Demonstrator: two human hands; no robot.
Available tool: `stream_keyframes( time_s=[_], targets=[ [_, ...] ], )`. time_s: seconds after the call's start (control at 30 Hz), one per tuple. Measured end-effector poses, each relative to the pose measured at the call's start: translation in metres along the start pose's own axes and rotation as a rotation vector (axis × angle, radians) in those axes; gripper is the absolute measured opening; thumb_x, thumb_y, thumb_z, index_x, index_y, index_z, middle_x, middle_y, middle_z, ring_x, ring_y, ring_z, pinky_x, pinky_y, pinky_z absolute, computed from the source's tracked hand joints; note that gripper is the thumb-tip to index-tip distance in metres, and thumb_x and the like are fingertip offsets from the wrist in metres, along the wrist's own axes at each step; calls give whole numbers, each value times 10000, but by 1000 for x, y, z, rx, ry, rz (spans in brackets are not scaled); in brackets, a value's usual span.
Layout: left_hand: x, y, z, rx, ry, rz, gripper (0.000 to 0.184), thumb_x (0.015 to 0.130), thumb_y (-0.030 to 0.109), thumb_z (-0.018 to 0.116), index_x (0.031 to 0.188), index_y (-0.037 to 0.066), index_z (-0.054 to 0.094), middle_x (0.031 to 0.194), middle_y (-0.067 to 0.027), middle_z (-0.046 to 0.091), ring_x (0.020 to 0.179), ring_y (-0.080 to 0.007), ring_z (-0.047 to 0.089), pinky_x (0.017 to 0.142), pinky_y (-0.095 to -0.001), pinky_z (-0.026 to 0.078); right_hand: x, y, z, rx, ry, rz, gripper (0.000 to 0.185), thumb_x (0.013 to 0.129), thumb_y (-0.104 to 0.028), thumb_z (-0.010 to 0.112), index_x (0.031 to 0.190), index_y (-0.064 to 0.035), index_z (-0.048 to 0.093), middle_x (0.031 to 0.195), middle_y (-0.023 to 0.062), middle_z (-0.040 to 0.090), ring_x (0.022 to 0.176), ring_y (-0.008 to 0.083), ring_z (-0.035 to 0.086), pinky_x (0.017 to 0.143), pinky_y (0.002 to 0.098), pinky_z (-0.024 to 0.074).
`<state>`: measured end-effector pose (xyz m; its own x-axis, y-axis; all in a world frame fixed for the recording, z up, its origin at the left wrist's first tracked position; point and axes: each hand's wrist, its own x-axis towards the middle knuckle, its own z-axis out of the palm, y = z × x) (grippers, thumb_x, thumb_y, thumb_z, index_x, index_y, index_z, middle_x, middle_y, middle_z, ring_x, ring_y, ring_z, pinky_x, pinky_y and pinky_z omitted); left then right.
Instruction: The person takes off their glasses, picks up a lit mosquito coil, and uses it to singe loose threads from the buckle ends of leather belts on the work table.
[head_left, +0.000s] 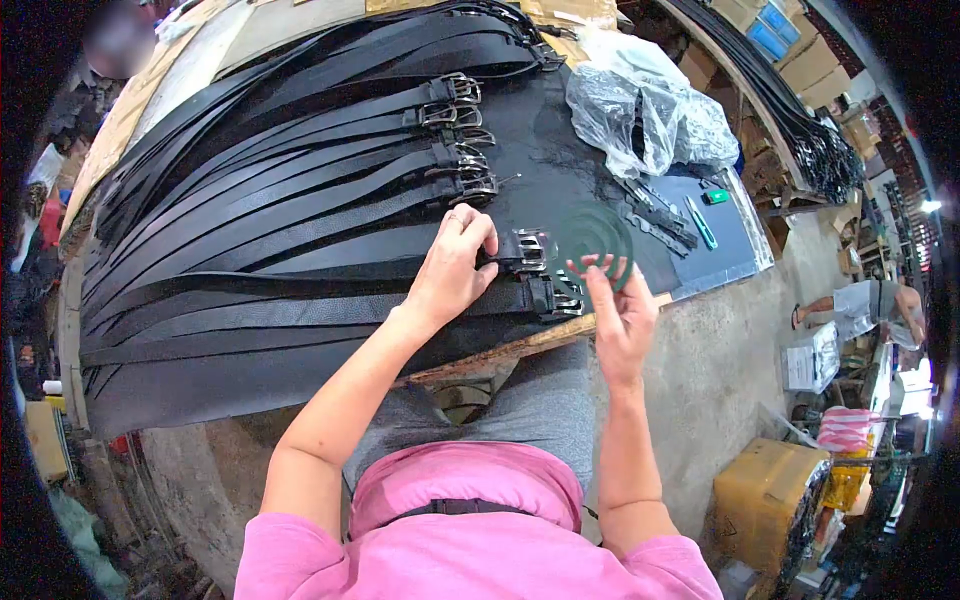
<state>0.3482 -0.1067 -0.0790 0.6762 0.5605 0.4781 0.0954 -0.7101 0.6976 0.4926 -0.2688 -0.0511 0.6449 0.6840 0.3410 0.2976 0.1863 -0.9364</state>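
Observation:
Black leather belts point(330, 210) with metal buckles lie in rows across the table. My left hand point(455, 260) is closed over one belt near its buckle point(530, 250), its fingertips pressed on the strap. A second buckle point(565, 296) lies just below, close to the table's front edge. My right hand point(618, 305) pinches a dark green, see-through spiral coil point(590, 240) by its lower rim, right of the buckles. More buckles point(462, 90) line up farther back, beyond my left hand.
Clear plastic bags point(650, 110) lie at the back right. Near them are a teal cutter point(701, 223), a green item point(715, 196) and black strips point(660, 218). A cardboard box point(768, 500) stands on the floor at right. Another person's arm point(815, 310) shows at far right.

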Motion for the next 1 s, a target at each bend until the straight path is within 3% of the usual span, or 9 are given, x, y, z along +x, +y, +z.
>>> stream_keyframes(
  time_s=[0.2, 0.23, 0.37, 0.47, 0.53, 0.6, 0.73, 0.83, 1.0],
  targets=[
    [-2, -1, -6, -91, -103, -21, 288, 665, 7, 724, 873, 23, 525, 975, -129, 515, 1003, -325, 538, 908, -403, 457, -1, 23, 29, 230, -3, 147, 103, 1000, -74, 588, 1028, 10, 642, 974, 29, 648, 879, 75, 598, 776, 241, 483],
    [-5, -2, -7, -65, -76, 9, 276, 692, 51, 736, 902, 27, 560, 988, -102, 547, 991, -268, 564, 892, -368, 478, -1, 26, 30, 221, -3, 165, 108, 1007, -74, 575, 1040, 10, 634, 999, 42, 673, 908, 81, 619, 793, 247, 499],
    [-7, -6, -8, -152, 61, -233, 275, 753, 123, 775, 974, 25, 644, 960, -70, 590, 889, -177, 602, 831, -309, 507, -1, 27, 30, 160, -6, 170, 128, 1018, -82, 559, 1060, 15, 632, 1007, 47, 673, 915, 99, 632, 810, 255, 506],
    [-4, -9, -9, -177, -15, -260, 329, 762, 133, 782, 1065, 42, 694, 963, -71, 618, 876, -170, 605, 828, -318, 512, -3, 27, 28, 163, -47, 150, 156, 1027, -81, 542, 1099, 28, 627, 1037, 52, 667, 968, 139, 662, 878, 274, 519],
    [-2, -9, -8, -108, -18, -187, 255, 773, 128, 781, 1015, 59, 740, 925, -75, 640, 858, -191, 612, 791, -327, 504, -5, 29, 29, 151, -62, 118, 156, 1028, -78, 539, 1109, 26, 623, 1042, 50, 665, 978, 134, 658, 885, 270, 514],
    [-1, -11, -3, 15, 6, -93, 177, 780, 123, 778, 940, 52, 750, 894, -77, 639, 850, -205, 616, 770, -332, 498, -6, 31, 31, 149, -34, 104, 122, 1009, -78, 569, 1050, 18, 632, 974, 30, 629, 874, 87, 598, 769, 243, 486],
    [3, -13, 4, 81, 55, -43, 78, 820, 82, 747, 858, 23, 712, 826, -79, 624, 811, -200, 604, 709, -332, 480, -9, 33, 32, 131, -15, 80, 101, 995, -73, 587, 1016, 12, 638, 905, 14, 580, 792, 61, 534, 676, 224, 446],
    [1, -4, 4, -112, 59, -270, 89, 871, 72, 711, 894, 7, 655, 840, -86, 607, 782, -179, 588, 672, -306, 470, -8, 27, 34, 94, -9, 63, 97, 985, -70, 596, 1007, 12, 642, 889, 23, 574, 791, 68, 531, 667, 231, 434],
    [-7, -14, 3, -99, 85, -179, 123, 918, 85, 674, 956, -2, 595, 878, -93, 584, 765, -174, 578, 654, -299, 466, -8, 23, 34, -7, -45, 56, 94, 957, -72, 617, 992, 8, 650, 883, 67, 589, 793, 140, 565, 702, 283, 450]
  ],
)
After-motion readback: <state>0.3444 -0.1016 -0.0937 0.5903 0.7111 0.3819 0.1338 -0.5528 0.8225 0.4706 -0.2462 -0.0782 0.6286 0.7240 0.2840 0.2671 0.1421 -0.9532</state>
